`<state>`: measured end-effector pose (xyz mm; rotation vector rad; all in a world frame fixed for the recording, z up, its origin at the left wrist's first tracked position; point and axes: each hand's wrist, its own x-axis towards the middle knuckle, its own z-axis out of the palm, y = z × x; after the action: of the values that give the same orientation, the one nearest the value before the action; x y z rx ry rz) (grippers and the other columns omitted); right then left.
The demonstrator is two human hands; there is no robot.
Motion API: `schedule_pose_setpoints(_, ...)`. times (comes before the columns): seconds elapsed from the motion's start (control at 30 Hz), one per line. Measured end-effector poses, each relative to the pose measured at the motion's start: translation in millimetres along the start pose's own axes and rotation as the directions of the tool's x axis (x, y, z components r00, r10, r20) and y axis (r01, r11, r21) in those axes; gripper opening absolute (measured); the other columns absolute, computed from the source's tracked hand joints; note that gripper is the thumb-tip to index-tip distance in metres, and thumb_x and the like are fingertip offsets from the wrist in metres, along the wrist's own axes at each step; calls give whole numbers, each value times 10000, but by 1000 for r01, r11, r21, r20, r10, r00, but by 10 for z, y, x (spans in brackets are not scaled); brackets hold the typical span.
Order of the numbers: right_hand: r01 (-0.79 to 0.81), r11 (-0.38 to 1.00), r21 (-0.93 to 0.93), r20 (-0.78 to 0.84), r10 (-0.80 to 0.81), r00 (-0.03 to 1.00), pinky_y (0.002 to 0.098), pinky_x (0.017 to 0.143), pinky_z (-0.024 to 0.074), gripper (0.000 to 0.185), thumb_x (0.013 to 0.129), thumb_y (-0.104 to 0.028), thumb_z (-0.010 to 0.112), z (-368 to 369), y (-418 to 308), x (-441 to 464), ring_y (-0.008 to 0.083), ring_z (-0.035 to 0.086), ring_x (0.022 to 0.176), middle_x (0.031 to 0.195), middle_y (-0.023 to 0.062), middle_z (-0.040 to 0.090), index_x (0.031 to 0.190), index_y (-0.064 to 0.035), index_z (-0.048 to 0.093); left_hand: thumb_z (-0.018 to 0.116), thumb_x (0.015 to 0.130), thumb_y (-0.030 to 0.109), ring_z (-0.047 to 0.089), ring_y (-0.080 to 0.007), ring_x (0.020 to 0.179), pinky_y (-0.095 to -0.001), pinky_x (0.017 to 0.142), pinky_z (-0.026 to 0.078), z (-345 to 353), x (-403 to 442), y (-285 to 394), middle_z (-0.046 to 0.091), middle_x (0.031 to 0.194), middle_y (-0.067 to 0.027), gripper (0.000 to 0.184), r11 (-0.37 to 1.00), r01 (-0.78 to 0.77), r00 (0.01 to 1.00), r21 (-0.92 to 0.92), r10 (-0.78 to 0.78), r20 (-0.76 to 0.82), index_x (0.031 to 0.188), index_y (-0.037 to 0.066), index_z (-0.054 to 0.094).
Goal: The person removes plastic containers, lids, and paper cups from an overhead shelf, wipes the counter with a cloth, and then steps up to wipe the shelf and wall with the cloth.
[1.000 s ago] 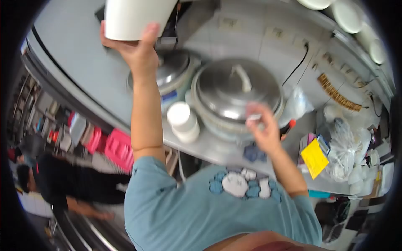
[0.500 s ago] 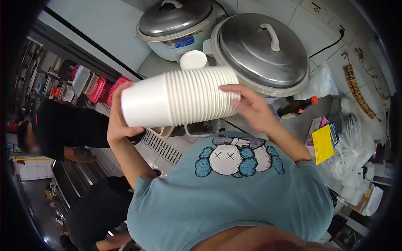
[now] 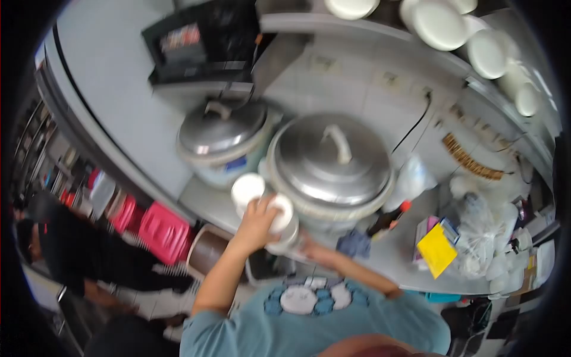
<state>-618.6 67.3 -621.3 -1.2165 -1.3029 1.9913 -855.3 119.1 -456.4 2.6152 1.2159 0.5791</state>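
My left hand is closed over the top of a white cup stack, which stands upright near the counter's front edge. My right hand is at the lower right side of that stack, blurred, and its finger shape is unclear. Just left of the stack is another white cup or cup stack, touching or very close. Behind them stand a large rice cooker and a smaller one, both with their metal lids on.
A dark sauce bottle, a bunched blue cloth, a yellow card and plastic bags lie to the right. White bowls line the shelf above. At left are a pink basket and a person in black.
The cup stack, held sideways between my hands half a second ago, is now upright beside the other white cups. My left hand has moved from its base to its top. The view has shifted.
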Motion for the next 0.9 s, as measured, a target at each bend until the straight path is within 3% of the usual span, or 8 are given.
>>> schedule_pose_setpoints(0.07,26,997,-67,127,-18,992,478,1197,283,1007,969,-505,661,-15,-280,-266,321,232,1529,1687,179,169,1657,-132,26,893,579,182,352,-518,1362,-583,1189,313,-104,64,-110,489,1418,-171,710,998,-57,996,14,56,71,1227,156,603)
schedule_pose_setpoints(0.17,27,985,-172,152,-1,988,412,1187,328,800,1016,-420,627,-163,-655,-705,267,364,1474,1591,186,400,1634,-113,223,901,638,253,293,-514,1457,-592,1200,307,-593,215,167,463,1499,-156,750,967,26,921,253,-122,370,1316,177,589)
schedule_pose_setpoints(0.27,327,911,-252,280,-255,926,393,1146,398,738,997,-341,677,-322,-1355,-1398,235,485,1368,1549,136,464,1598,-109,316,874,715,234,382,-436,1445,-550,1180,342,-1224,711,521,514,1485,-151,720,965,-251,967,81,246,61,1361,127,573)
schedule_pose_setpoints(0.4,482,552,-680,-38,-683,729,365,1036,478,544,961,-229,704,-230,-2743,-2480,217,578,1222,1363,101,604,1445,-64,518,836,759,166,505,-405,1354,-497,1143,390,-2086,1595,1352,608,1376,-150,663,827,-513,672,229,553,-493,1352,47,566)
schedule_pose_setpoints(0.57,453,320,-832,-182,-929,321,351,932,504,388,941,-146,688,-232,-3173,-2867,216,617,1105,1236,104,648,1308,-43,617,865,721,187,457,-412,1380,-507,1099,414,-2605,2943,2067,519,1457,-146,842,742,-415,284,526,656,-700,1459,142,464)
schedule_pose_setpoints(0.67,435,280,-856,-149,-938,311,333,878,516,287,917,-94,700,-72,-3043,-2991,206,650,996,1122,99,690,1192,-15,675,876,702,184,393,-453,1408,-571,1093,408,-2677,3710,2341,394,1557,-128,917,751,-290,266,594,659,-703,1495,245,420)
schedule_pose_setpoints(0.73,415,319,-852,-179,-923,340,332,861,520,270,913,-86,703,-33,-2870,-3094,207,658,967,1087,97,698,1173,-13,684,889,681,182,360,-492,1409,-640,1041,445,-2670,4063,2434,310,1602,-117,987,730,-34,437,683,625,-646,1512,331,378)
schedule_pose_setpoints(0.9,368,507,-779,-392,-853,345,314,862,537,243,905,-46,698,-250,-2363,-3408,190,687,942,1051,99,717,1146,-13,705,907,660,142,420,-435,1333,-589,890,571,-2717,4739,2381,352,1526,-93,951,759,-43,520,650,573,-634,1447,381,428)
